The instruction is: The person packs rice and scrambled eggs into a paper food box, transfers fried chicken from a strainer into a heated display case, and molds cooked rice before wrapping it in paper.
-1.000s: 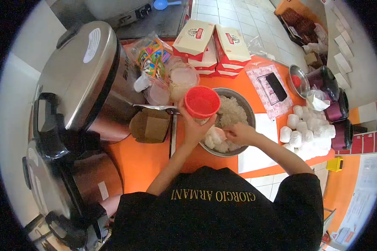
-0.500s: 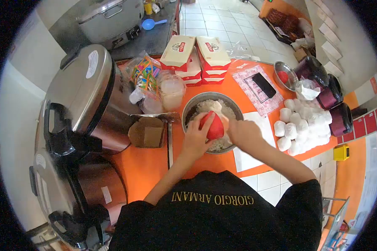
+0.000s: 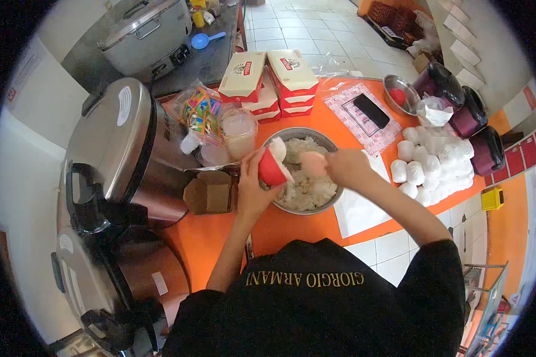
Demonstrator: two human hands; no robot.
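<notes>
A red cup [image 3: 271, 169] with white rice at its mouth is tilted over the left side of a metal bowl [image 3: 335, 199]. My left hand [image 3: 253, 187] is wrapped round the cup. Rice [image 3: 307, 189] lies in the bowl. My right hand [image 3: 345, 168] is closed on a pale pink rice paddle [image 3: 314, 163], whose blade is over the rice; the grip is hidden by the fingers. White paper [image 3: 357, 211] lies under the right forearm.
Wrapped white bundles [image 3: 435, 169] are piled on the right, near a phone [image 3: 371, 111] and a small metal bowl [image 3: 401, 94]. Food boxes [image 3: 292, 74] stand at the back. Large cookers [image 3: 116, 143] line the left, beside a brown carton [image 3: 208, 193] and plastic bags [image 3: 202, 119].
The red cup was upright and empty-looking, then tipped over the bowl; now it is at the bowl's left side with rice at its mouth. The paddle has come into clearer view.
</notes>
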